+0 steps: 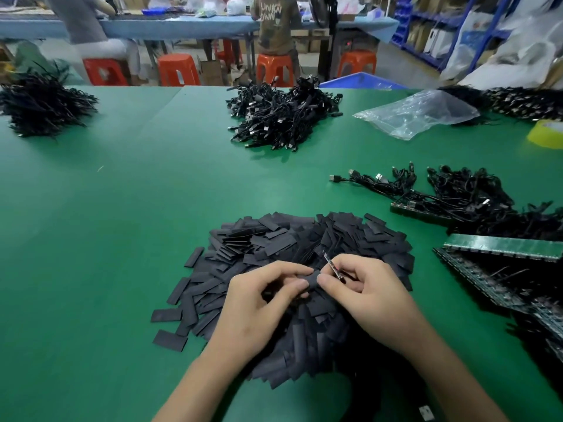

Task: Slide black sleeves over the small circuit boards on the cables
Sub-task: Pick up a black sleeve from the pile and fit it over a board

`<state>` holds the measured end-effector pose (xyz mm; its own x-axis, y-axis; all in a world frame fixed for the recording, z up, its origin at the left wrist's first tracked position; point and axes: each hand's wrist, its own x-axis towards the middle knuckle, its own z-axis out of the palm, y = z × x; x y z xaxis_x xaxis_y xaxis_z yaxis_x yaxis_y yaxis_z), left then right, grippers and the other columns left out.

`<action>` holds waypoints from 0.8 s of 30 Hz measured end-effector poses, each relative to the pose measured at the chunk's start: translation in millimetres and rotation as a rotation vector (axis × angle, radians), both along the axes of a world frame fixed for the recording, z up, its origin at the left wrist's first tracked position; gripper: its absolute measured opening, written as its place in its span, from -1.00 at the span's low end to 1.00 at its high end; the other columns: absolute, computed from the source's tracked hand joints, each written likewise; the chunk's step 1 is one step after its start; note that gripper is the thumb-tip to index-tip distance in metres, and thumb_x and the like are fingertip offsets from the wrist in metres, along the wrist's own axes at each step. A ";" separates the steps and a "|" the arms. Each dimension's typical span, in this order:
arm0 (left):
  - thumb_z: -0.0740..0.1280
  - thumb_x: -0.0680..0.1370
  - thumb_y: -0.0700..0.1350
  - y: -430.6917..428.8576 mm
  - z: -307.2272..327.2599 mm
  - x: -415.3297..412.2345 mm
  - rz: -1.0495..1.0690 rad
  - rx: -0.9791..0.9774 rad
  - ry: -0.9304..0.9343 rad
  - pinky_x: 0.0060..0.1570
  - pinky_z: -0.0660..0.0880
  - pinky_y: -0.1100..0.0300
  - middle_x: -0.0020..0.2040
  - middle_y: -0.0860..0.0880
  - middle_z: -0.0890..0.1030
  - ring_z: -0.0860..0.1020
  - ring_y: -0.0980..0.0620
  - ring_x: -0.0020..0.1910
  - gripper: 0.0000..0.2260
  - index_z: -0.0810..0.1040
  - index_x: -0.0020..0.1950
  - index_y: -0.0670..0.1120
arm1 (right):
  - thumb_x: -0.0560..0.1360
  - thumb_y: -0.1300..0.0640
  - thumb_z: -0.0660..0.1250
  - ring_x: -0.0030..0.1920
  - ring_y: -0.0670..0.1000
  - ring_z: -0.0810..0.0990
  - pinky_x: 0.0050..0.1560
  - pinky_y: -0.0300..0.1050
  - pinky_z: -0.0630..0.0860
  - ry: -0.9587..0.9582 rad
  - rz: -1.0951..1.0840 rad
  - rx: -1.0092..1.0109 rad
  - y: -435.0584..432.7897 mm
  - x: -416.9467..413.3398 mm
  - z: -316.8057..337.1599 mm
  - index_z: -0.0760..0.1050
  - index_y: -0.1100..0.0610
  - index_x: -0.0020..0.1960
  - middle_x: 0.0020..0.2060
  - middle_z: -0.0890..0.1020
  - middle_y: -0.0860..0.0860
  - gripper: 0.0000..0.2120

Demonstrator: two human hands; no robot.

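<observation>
My left fingers (289, 269) pinch a black sleeve (312, 281) over the sleeve pile (274, 239); my right fingers (332, 283) pinch the circuit board (334, 266) beside it. A flattened sleeve mouth may snag the board's corner.

Near table (122, 208): green top, fills the near scene.
Far table (182, 27): blue cover, runs left to right.
Stools (178, 70): orange plastic, in a row beside the far table.
Shelves (426, 28): blue racks, far right.
Floor (396, 63): pale, between the tables.
People: two at the far table, backs turned.
</observation>
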<state>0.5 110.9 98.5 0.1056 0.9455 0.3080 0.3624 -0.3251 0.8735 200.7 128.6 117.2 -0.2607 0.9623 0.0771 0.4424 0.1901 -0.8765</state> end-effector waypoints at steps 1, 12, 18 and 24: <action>0.52 0.53 -0.06 0.0 0.1 -0.5 0.017 0.067 0.056 -0.02 0.51 0.38 -0.08 0.18 0.72 0.68 0.18 -0.06 -0.83 0.71 0.10 0.12 | 0.57 0.04 0.40 -0.34 -0.10 0.56 -0.27 -0.06 0.46 0.013 -0.005 0.010 -0.5 -1.3 -0.3 0.58 0.06 -0.10 -0.33 0.61 -0.07 -0.88; 0.56 0.46 -0.07 5.7 -4.7 -5.5 0.168 0.211 0.105 -0.02 0.52 0.27 -0.02 0.20 0.70 0.64 0.14 0.00 -0.84 0.76 0.03 0.03 | 0.65 -0.11 0.06 -0.28 -0.06 0.47 -0.17 -0.16 0.38 0.019 -0.046 0.069 -7.0 6.2 2.0 0.53 0.07 -0.11 -0.32 0.50 0.01 -0.62; 0.56 0.45 -0.09 4.9 -6.9 -3.0 0.144 0.204 0.102 -0.01 0.54 0.29 -0.03 0.21 0.71 0.66 0.16 0.01 -0.86 0.77 0.00 0.04 | 0.69 -0.06 0.16 -0.32 0.03 0.47 -0.23 0.03 0.41 -0.203 0.015 0.141 -10.3 10.1 -3.4 0.44 0.03 -0.22 -0.39 0.48 0.00 -0.65; 0.56 0.45 -0.09 4.6 -7.6 0.1 0.130 0.211 0.103 -0.07 0.57 0.22 -0.05 0.20 0.71 0.67 0.14 -0.01 -0.88 0.77 -0.02 0.02 | 0.66 -0.07 0.22 -0.33 0.02 0.49 -0.22 0.14 0.45 -0.232 0.017 0.171 -12.8 7.8 -3.9 0.41 -0.01 -0.27 -0.40 0.50 -0.02 -0.66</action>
